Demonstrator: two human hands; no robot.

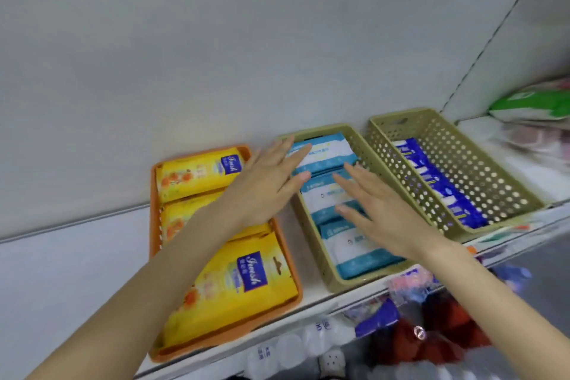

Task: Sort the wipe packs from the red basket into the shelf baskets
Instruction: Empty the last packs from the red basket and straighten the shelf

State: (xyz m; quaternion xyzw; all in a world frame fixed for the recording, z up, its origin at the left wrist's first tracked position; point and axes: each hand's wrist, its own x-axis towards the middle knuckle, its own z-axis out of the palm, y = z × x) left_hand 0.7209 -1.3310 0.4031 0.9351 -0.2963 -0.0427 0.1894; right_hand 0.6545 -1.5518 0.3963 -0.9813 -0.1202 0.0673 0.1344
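Three baskets stand side by side on a white shelf (77,262). The orange basket (154,225) on the left holds yellow wipe packs (228,296). The middle olive basket (336,282) holds light blue and white wipe packs (327,194) in a row. The right olive basket (468,151) holds dark blue packs (444,185) along its left wall. My left hand (268,182) reaches over the gap between the orange and middle baskets, fingers straight, fingertips at the far blue pack. My right hand (379,210) lies with straight fingers over the middle basket's packs. Neither hand holds anything.
A green and white bag (533,105) lies on the shelf at the far right. Below the shelf's front edge sit blurred packaged goods, red and blue (431,330). The shelf's grey back panel (246,71) rises behind the baskets.
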